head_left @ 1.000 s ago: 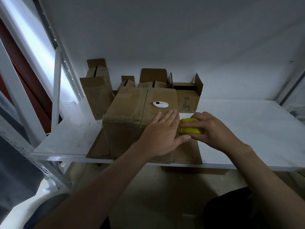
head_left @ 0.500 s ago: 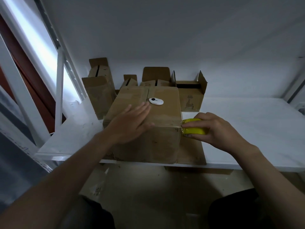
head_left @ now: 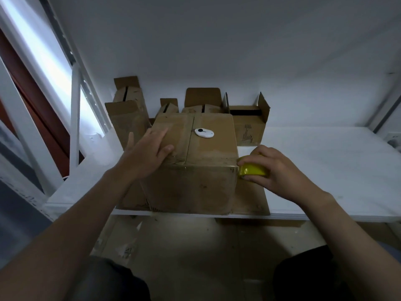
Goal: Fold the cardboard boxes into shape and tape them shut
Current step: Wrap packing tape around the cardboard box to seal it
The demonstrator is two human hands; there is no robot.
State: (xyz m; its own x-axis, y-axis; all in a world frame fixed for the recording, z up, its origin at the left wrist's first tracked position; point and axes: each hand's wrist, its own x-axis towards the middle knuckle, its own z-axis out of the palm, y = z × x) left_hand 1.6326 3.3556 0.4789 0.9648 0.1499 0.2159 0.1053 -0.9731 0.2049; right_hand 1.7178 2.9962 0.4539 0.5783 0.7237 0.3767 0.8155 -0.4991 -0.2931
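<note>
- Box (head_left: pixel 195 181) stands closed on the white shelf (head_left: pixel 325 170), right at the shelf's near edge, its top flaps meeting along a seam down the middle.
- My left hand (head_left: pixel 149 155) lies flat on the box's top, left of the seam. The fingers are straight and a little spread, pressing down, with hold of nothing.
- My right hand (head_left: pixel 282 174) is at the box's near right top corner, fingers and thumb curled round a yellow tape roll (head_left: pixel 252 169).
- The tape roll touches that corner of the box. I cannot tell whether any tape runs from it onto the cardboard.
- A small white gadget (head_left: pixel 204 132) with a dark spot lies on the box's top, just right of the seam and toward the far edge, apart from both hands.
- Flat cardboard (head_left: pixel 251 200) lies under the box and sticks out to its right, beneath my right hand.
- Open boxes (head_left: pixel 247 131) stand behind the box with their flaps up.
</note>
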